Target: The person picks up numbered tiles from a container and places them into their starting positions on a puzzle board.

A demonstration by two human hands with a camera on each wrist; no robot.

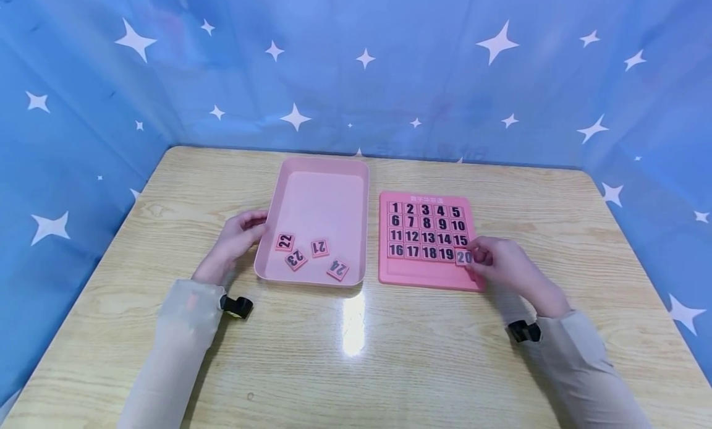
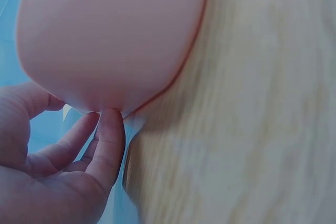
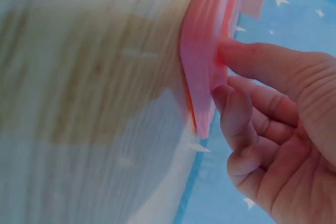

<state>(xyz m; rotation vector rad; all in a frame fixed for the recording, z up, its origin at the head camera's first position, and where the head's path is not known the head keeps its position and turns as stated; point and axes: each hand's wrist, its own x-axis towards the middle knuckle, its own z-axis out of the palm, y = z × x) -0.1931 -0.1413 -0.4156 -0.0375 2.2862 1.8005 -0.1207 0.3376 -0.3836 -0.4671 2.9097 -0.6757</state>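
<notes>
Tile 20, at the right end of the puzzle board's fourth row, is pinched by the right hand (seating step, apparently); left hand, fingers relaxed, touches the tray's left edge mid-tabletop; next likely tile 21.

Both forearms reach forward from the near edge, each in a pale sleeve with a small black camera mount at the wrist. The left hand lies to the left, palm turned inward, its fingers loosely bent and their tips touching a pink wall in front of them; they wrap round nothing. The right hand sits further right and slightly nearer, knuckles up, wrist low over the tabletop. Its fingers are curled, with the thumb and forefinger pressed against a thin pink edge; the head view shows their tips pinching a small square piece.
</notes>
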